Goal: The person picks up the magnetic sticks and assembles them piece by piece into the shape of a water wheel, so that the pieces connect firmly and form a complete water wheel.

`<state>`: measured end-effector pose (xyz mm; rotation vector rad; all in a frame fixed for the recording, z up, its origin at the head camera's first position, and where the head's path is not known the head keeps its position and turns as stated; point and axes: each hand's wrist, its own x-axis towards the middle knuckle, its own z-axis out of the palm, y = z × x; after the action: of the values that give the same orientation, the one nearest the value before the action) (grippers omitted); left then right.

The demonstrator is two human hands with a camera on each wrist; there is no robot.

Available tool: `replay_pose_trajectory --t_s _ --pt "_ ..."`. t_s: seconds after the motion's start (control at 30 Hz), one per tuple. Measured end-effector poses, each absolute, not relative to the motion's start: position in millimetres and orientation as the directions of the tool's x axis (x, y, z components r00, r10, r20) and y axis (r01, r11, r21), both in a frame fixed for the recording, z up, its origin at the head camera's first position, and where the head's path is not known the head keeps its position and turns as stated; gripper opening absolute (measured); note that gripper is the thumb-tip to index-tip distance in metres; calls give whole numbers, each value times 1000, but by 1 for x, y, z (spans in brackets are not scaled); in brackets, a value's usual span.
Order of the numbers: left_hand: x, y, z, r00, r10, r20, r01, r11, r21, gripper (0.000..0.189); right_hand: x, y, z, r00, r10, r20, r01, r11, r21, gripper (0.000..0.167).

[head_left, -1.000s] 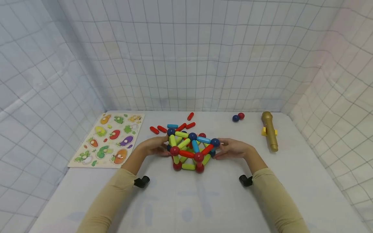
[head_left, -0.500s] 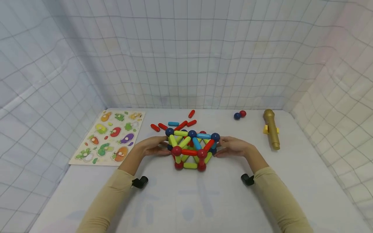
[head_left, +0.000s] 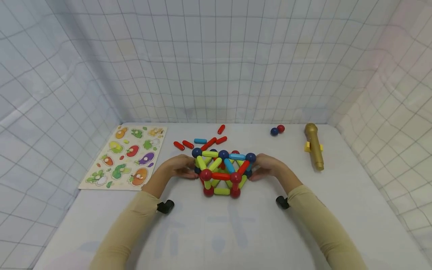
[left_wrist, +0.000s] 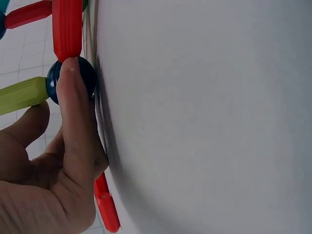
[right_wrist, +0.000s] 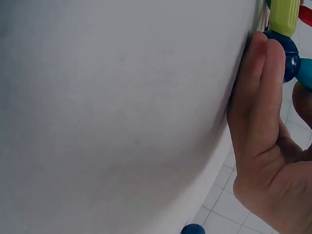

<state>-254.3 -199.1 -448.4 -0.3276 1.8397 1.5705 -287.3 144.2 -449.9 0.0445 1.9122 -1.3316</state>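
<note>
A magnetic ball-and-rod structure stands at the middle of the table, built of red and navy balls joined by lime, red and blue rods. My left hand holds its left side. In the left wrist view, the left forefinger lies against a low navy ball and the thumb touches a lime rod. On the opposite side my right hand grips the structure. Its fingers press a navy ball, with the thumb by a teal rod.
Behind the structure lie several loose red rods and a blue rod. A vegetable puzzle board is at the left. Further back right are a navy ball, a red ball and a gold microphone-shaped toy on yellow blocks.
The structure has turned slightly and its front has shifted a little right, so its top right edge looks more level. Both hands have stayed at its sides.
</note>
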Motion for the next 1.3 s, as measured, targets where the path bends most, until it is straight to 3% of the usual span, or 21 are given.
replay_pose_trajectory --t_s 0.23,0.43,0.63,0.83,1.07,1.3 --pt "-263 -190 -451 -727 177 -664 -580 360 731 33 -291 141 -452 -703 -358 -615 405 509 -759 34" --pt "-261 -188 -445 -764 161 -624 -539 372 756 30 -287 142 -450 -782 -296 -548 340 534 -774 32" --pt "-258 -182 -429 -871 100 -481 -390 455 801 33 -278 144 -433 -882 -300 -364 150 553 -820 34" --pt "-255 -175 -417 -921 103 -376 -299 431 851 39 -271 143 -418 -945 -273 -179 -27 612 -791 37" --pt "-244 -165 -409 -966 73 -248 -187 466 865 43 -261 145 -414 -973 -228 -29 -118 605 -788 36" --pt "-223 -159 -413 -997 64 -36 -5 428 904 33 -239 144 -420 -959 -183 215 -282 580 -764 28"
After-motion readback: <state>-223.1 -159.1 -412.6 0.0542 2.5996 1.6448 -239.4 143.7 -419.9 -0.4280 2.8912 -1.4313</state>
